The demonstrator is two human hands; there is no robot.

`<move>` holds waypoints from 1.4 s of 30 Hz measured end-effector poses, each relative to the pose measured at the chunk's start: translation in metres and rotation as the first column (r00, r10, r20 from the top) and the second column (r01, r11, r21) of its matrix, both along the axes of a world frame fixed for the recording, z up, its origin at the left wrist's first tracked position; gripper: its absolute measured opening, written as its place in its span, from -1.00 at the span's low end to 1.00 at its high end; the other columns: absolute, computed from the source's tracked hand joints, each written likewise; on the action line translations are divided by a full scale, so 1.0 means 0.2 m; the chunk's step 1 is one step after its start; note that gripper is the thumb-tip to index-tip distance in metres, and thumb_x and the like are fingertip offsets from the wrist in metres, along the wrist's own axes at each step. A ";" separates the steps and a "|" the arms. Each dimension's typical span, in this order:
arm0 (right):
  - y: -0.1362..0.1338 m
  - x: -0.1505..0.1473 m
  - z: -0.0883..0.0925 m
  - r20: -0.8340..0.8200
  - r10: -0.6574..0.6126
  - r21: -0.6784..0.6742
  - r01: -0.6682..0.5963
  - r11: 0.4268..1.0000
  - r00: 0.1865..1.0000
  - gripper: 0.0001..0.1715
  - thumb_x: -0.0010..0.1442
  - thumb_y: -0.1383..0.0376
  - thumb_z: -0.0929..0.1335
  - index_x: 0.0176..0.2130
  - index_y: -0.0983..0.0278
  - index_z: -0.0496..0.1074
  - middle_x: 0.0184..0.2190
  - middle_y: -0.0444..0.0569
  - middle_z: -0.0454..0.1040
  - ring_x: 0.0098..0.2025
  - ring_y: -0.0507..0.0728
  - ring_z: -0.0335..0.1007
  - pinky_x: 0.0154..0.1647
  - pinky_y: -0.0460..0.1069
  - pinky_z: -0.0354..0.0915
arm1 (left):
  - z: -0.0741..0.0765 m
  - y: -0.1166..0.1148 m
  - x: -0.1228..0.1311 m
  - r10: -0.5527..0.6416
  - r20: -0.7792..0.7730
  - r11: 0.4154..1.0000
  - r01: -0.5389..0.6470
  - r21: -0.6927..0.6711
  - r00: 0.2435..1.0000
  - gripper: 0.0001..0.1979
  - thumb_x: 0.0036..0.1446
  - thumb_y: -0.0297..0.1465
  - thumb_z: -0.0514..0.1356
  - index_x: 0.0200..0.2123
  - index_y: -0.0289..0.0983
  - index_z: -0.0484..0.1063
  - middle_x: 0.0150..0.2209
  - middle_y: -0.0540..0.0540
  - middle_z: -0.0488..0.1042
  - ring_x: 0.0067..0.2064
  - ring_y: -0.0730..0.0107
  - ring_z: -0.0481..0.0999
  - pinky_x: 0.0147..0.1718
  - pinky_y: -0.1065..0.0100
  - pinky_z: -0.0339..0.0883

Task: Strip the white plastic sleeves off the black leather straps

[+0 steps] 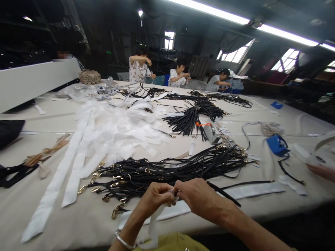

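My left hand point(156, 199) and my right hand point(199, 198) meet at the table's near edge, fingers pinched together. Between them they grip a thin black strap point(225, 194) that runs off to the right, and a white paper sleeve point(154, 223) that hangs down from my left hand. A silver bangle point(125, 240) circles my left wrist. Just beyond my hands lies a big heap of black straps with gold buckles and clasps point(167, 170).
White paper strips point(112, 132) pile up at the centre left of the table point(86, 216). More black strap bundles point(193, 116) lie further back. Blue objects point(276, 144) sit at the right, where another person's fingers point(321, 171) show. Several people work at the far end.
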State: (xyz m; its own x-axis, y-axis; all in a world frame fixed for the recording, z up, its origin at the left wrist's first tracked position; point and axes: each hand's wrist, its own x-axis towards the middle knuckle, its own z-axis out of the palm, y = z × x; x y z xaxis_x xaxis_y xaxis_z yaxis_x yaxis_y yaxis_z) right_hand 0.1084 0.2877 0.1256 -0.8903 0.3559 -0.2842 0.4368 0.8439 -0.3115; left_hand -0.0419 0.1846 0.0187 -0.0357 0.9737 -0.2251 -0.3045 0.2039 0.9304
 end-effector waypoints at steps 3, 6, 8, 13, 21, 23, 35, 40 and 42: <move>0.03 0.00 -0.01 -0.029 -0.064 -0.049 0.062 0.997 0.998 -0.76 0.21 0.26 0.32 -0.10 0.17 0.46 -0.29 -0.02 0.61 -0.25 0.16 0.51 -0.35 -0.06 0.14 | -0.01 0.01 0.00 0.069 -0.138 0.997 -0.066 0.031 0.988 -0.86 0.00 -0.37 0.27 -0.43 -0.33 0.57 -0.57 -0.04 0.50 -0.53 0.42 0.42 -0.49 0.43 0.30; 0.14 0.07 0.00 0.053 -0.210 -0.250 0.216 0.944 0.976 -0.70 0.13 0.10 0.39 -0.19 0.21 0.51 -0.38 -0.04 0.59 -0.36 0.13 0.46 -0.42 -0.08 0.15 | -0.03 0.00 -0.04 0.160 -0.386 0.985 -0.119 0.128 0.909 -0.84 0.03 -0.34 0.26 -0.37 -0.30 0.60 -0.54 -0.04 0.51 -0.52 0.41 0.43 -0.50 0.44 0.28; 0.21 0.13 0.01 0.141 -0.258 -0.413 0.294 0.862 0.956 -0.70 0.17 0.09 0.34 -0.31 0.26 0.52 -0.52 -0.08 0.55 -0.53 0.05 0.34 -0.54 -0.10 0.09 | -0.04 -0.01 -0.07 0.183 -0.491 0.979 -0.110 0.174 0.852 -0.85 0.04 -0.34 0.27 -0.36 -0.29 0.60 -0.52 -0.05 0.53 -0.51 0.42 0.42 -0.49 0.45 0.26; 0.25 0.19 0.04 -0.021 -0.228 -0.445 0.195 0.874 0.973 -0.75 0.23 0.19 0.31 -0.24 0.21 0.57 -0.46 -0.13 0.56 -0.43 0.06 0.39 -0.45 -0.10 0.16 | -0.03 0.00 -0.07 0.102 -0.421 0.993 -0.064 0.104 0.901 -0.84 -0.07 -0.44 0.31 -0.34 -0.27 0.61 -0.47 -0.02 0.57 -0.43 0.41 0.46 -0.41 0.46 0.28; 0.06 0.14 0.09 0.048 0.193 0.240 -0.199 0.950 0.980 -0.79 0.21 0.47 0.28 -0.39 0.29 0.46 -0.45 -0.02 0.53 -0.46 0.09 0.38 -0.49 -0.02 -0.04 | -0.04 0.07 0.03 -0.061 0.111 0.998 0.064 -0.016 0.992 -0.77 -0.15 -0.54 0.30 -0.33 -0.32 0.41 -0.48 -0.09 0.60 -0.49 0.41 0.48 -0.46 0.43 0.32; 0.01 0.13 0.05 0.075 0.201 0.238 -0.213 0.947 0.977 -0.79 0.15 0.53 0.27 -0.38 0.30 0.43 -0.43 0.00 0.53 -0.45 0.11 0.40 -0.50 -0.02 -0.05 | -0.05 0.09 0.05 -0.061 0.080 0.998 0.060 0.017 0.995 -0.73 -0.14 -0.54 0.32 -0.29 -0.32 0.41 -0.49 -0.05 0.57 -0.49 0.43 0.47 -0.45 0.44 0.32; 0.13 0.09 -0.11 0.133 -0.261 -0.782 0.264 0.565 0.956 -0.70 0.13 0.36 0.23 -0.16 0.32 0.43 -0.40 -0.08 0.59 -0.60 -0.05 0.30 -0.54 -0.15 0.21 | -0.07 0.06 0.03 0.327 -0.656 0.835 0.117 0.538 0.680 -0.48 0.11 -0.30 0.32 0.12 -0.16 0.27 0.01 -0.20 0.43 -0.16 0.30 0.51 -0.17 0.32 0.42; 0.11 0.08 -0.19 0.209 -0.418 -0.793 0.403 0.456 0.884 -0.77 0.08 0.26 0.27 -0.27 0.30 0.41 -0.43 -0.09 0.57 -0.68 -0.06 0.29 -0.71 -0.17 -0.02 | 0.01 0.06 -0.05 0.115 -0.584 0.950 0.084 0.302 0.803 -0.83 0.14 -0.35 0.27 -0.19 -0.23 0.44 -0.30 -0.02 0.50 -0.26 0.35 0.46 -0.26 0.39 0.34; 0.11 0.07 -0.18 0.171 -0.420 -0.711 0.407 0.574 0.891 -0.75 0.10 0.24 0.26 -0.26 0.29 0.44 -0.43 -0.10 0.57 -0.66 -0.04 0.31 -0.67 -0.16 0.04 | 0.02 0.06 -0.06 0.020 -0.554 0.976 0.104 0.193 0.832 -0.93 0.19 -0.43 0.18 -0.27 -0.24 0.46 -0.37 0.02 0.49 -0.34 0.42 0.42 -0.35 0.44 0.28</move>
State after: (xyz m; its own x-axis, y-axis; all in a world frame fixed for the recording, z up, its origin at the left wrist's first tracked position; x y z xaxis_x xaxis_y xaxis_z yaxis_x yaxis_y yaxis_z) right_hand 0.1226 0.3105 0.0900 -0.7055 0.3780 -0.5995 0.6704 0.0817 -0.7375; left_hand -0.0534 0.1963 0.0228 -0.0505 0.9984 0.0249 0.2742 -0.0101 0.9616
